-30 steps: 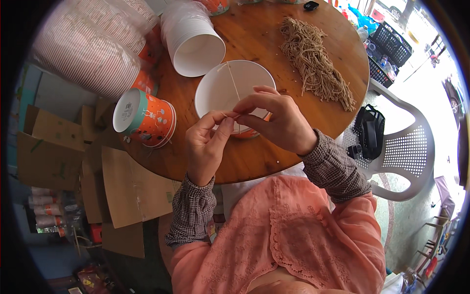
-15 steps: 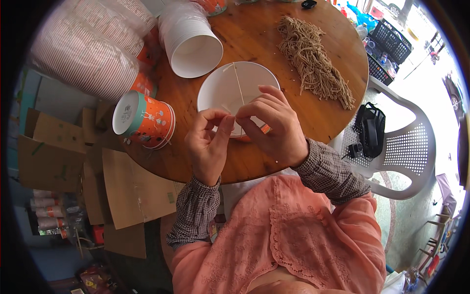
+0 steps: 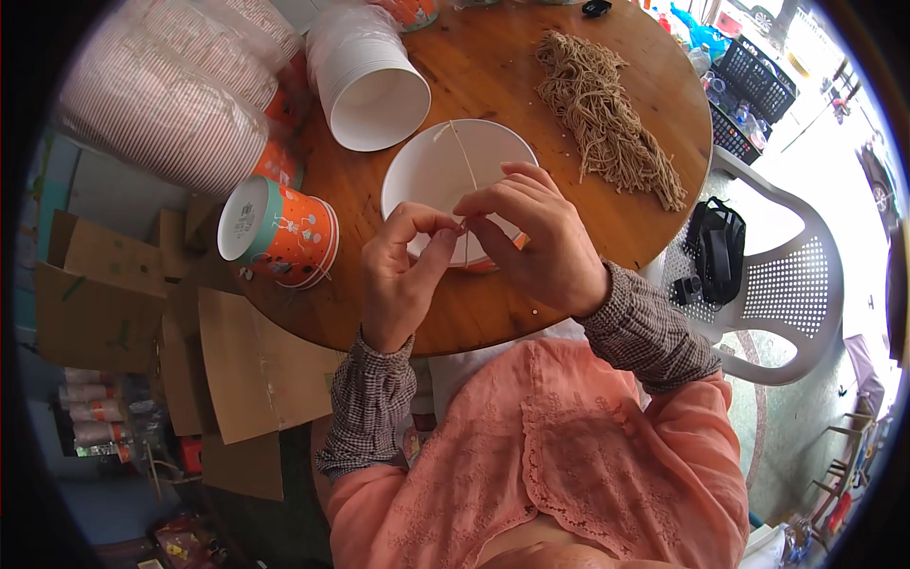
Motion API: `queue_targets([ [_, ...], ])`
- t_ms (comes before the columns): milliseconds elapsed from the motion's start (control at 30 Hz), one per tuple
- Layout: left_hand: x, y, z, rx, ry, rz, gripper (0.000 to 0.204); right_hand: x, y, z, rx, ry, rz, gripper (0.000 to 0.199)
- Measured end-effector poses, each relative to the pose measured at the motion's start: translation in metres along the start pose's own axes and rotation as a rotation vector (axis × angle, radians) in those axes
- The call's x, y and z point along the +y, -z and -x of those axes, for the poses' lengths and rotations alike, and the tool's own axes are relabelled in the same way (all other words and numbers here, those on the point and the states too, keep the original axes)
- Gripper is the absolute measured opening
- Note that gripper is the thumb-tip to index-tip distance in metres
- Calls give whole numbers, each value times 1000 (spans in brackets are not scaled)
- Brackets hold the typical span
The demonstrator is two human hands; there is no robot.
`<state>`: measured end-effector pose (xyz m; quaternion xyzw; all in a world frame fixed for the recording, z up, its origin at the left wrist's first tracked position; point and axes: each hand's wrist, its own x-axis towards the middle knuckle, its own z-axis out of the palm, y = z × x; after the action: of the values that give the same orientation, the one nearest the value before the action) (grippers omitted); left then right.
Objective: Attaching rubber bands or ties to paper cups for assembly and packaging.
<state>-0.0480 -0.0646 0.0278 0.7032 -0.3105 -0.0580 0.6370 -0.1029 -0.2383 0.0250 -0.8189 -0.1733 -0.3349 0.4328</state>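
Note:
A paper bucket, white inside with some orange on its outside, stands before me on the round wooden table. A thin beige string runs from its far rim across the mouth to my fingers. Over the near part of the opening, my left hand pinches the string between thumb and forefinger. My right hand pinches it just beside, the fingertips of both hands almost touching. A short bit of string shows below the fingers against the near rim. Whether there is a knot is too small to tell.
A bundle of beige strings lies on the table to the right. An orange and green bucket lies tipped at left. Nested white buckets and plastic-wrapped stacks fill the far left. Cardboard boxes and a plastic chair flank the table.
Both hands stay pinched at the string and have shifted slightly. The string's upper part now slants more to the right, toward my right hand.

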Motion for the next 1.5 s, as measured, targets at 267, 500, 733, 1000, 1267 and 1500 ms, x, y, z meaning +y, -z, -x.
queue_targets([
  [267, 5, 12, -7, -156, 143, 374, 10, 1, -4, 1, -47, -1, -107, 14],
  [500, 5, 11, -6, -172, 177, 383, 14, 3, -5, 1, -1, 63, -89, 13],
  [733, 7, 5, -1, -134, 95, 239, 13, 7, -7, 3, 26, -21, -187, 6],
  [1000, 3, 5, 1, -121, 90, 136, 10, 11, -3, 1, 56, -77, -152, 7],
  [1267, 0, 2, 8, -150, -59, 58, 8, 17, 1, -2, 106, -29, -90, 7],
  [1500, -6, 2, 8, -192, -177, -104, 9, 16, 0, -2, 104, -87, -20, 6],
])
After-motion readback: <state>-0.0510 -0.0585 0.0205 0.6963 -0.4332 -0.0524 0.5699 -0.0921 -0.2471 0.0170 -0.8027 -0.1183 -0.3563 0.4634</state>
